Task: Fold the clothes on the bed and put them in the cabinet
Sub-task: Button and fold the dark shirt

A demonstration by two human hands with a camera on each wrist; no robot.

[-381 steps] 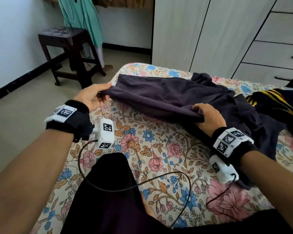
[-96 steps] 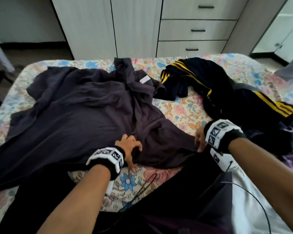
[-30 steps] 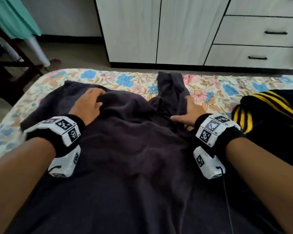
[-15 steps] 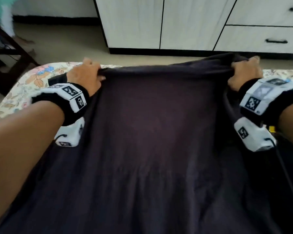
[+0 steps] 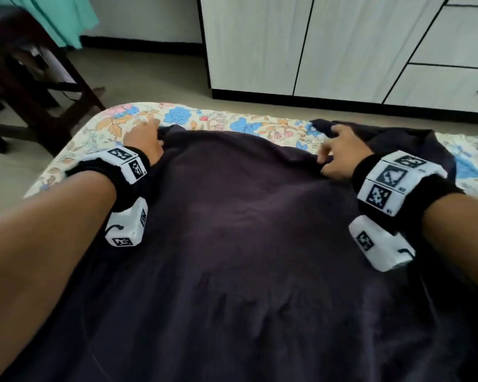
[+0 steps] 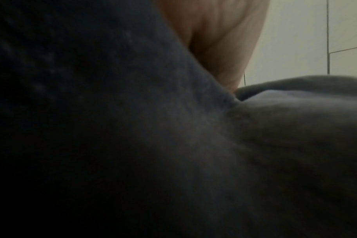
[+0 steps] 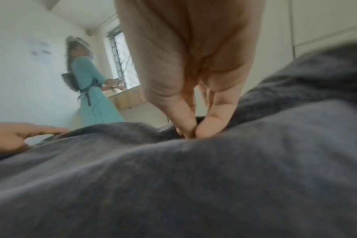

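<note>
Lowered from its lifted stretch, the dark garment (image 5: 232, 244) now lies on the floral bed (image 5: 204, 117). Left hand (image 5: 144, 142) rests on its far-left corner, fingers hidden so I cannot tell; right hand (image 5: 340, 153) pinches the far-right edge.

No readable text shows; the wrist tags (image 5: 391, 175) bear only coded patterns.

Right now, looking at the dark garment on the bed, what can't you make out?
- Left hand: its grip on the dark garment; head view hides the fingers, left wrist view is dark.
- Garment's near end: cut off by the head view's bottom edge.
- Cabinet: top cropped.
- Right wrist view: blurred.
</note>
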